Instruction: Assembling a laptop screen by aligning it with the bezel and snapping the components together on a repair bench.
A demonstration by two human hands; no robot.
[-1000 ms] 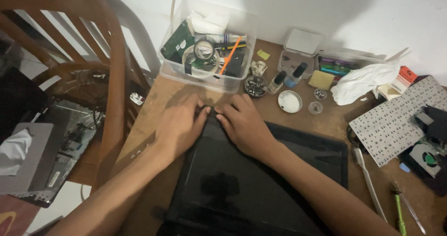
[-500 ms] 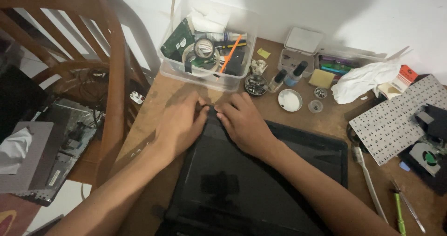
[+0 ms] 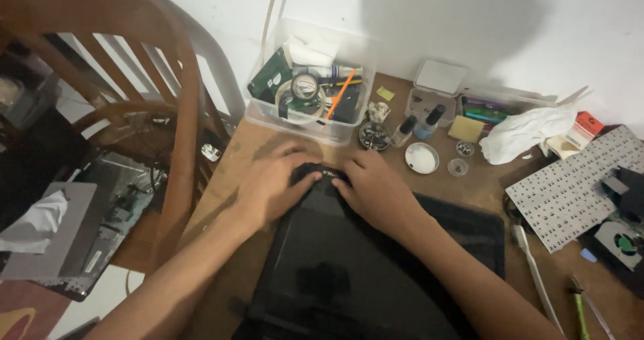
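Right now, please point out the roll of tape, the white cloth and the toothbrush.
roll of tape (image 3: 306, 86), head view, its top face.
white cloth (image 3: 526, 132), head view, its crumpled middle.
toothbrush (image 3: 533, 273), head view, its white handle.

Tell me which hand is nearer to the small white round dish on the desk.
Right. The right hand lies just left of and below the white round dish, fingers on the black laptop panel. The left hand sits farther left, beyond the right one.
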